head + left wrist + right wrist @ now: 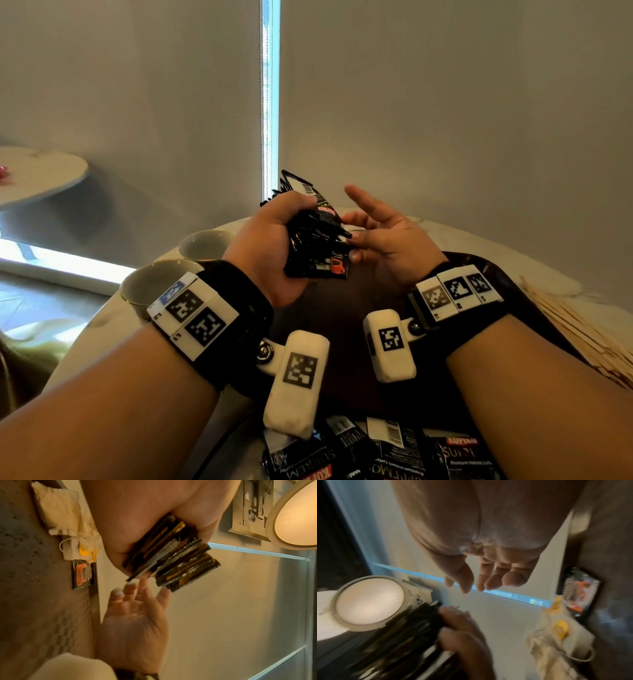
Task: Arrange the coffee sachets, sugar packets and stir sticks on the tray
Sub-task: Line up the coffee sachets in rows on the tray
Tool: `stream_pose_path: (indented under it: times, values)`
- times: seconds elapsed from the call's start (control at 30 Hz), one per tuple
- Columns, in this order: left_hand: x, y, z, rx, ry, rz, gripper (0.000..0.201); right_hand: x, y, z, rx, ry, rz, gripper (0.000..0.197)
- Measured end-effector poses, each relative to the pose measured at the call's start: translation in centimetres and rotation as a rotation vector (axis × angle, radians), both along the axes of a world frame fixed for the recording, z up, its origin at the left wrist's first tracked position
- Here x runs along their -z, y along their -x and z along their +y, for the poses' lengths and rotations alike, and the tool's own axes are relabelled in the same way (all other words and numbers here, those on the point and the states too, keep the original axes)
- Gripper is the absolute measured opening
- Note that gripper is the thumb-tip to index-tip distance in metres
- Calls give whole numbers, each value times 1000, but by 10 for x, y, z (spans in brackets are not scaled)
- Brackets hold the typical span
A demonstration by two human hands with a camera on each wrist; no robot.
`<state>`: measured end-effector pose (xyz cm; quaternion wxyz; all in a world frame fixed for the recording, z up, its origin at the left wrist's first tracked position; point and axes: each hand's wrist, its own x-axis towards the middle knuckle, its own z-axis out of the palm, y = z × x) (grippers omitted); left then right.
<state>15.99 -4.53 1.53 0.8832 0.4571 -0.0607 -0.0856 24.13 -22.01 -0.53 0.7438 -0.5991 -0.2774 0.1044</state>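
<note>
My left hand grips a thick bunch of black coffee sachets above the dark tray. The same bunch fans out from that fist in the left wrist view. My right hand is held open, palm up, just right of the bunch, its fingertips at the sachets' edge. In the right wrist view the right hand's fingers are spread and hold nothing. Several more black sachets lie at the near edge. Wooden stir sticks lie right of the tray.
Two pale cups stand left of the tray on the light table. Pale tea bags with yellow tags and one black sachet lie on the tray. A small round table stands at far left.
</note>
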Motion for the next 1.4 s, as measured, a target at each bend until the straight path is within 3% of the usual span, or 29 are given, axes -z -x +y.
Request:
stream_pose_path:
  times: [0.13, 0.27, 0.53, 0.63, 0.7, 0.8, 0.9, 1.1, 1.17, 1.33, 1.4]
  values:
    - [1, 2, -1, 50, 30, 21, 33, -7, 6, 5, -24, 84, -131, 56]
    - [0, 4, -3, 43, 16, 43, 39, -5, 10, 8, -115, 59, -120, 58]
    - [-2, 5, 1, 1, -23, 92, 53, -2, 10, 6, -54, 112, -186, 40]
    - [-3, 6, 0, 1, -17, 71, 43, 1, 7, 10, 61, 50, -117, 22]
    - [-2, 5, -1, 0, -17, 62, 36, 3, 4, 11, 268, 8, -65, 13]
    - [-1, 2, -1, -57, -40, 77, 29, 5, -2, 8, 523, 1, -3, 15]
    - [-3, 0, -2, -160, -27, 60, 19, 7, -6, -2, 641, 101, 129, 15]
    - [-3, -4, 1, -254, 46, 20, 27, 27, -20, -13, 626, 236, 415, 25]
    - [-2, -5, 4, -263, 61, 9, 32, 26, -18, -16, 635, 287, 477, 17]
    - [-1, -3, 7, -194, 47, -24, 27, 20, -8, -21, 573, 499, 468, 13]
    - [-1, -2, 7, -158, 41, -37, 36, 15, -4, -20, 565, 570, 469, 12]
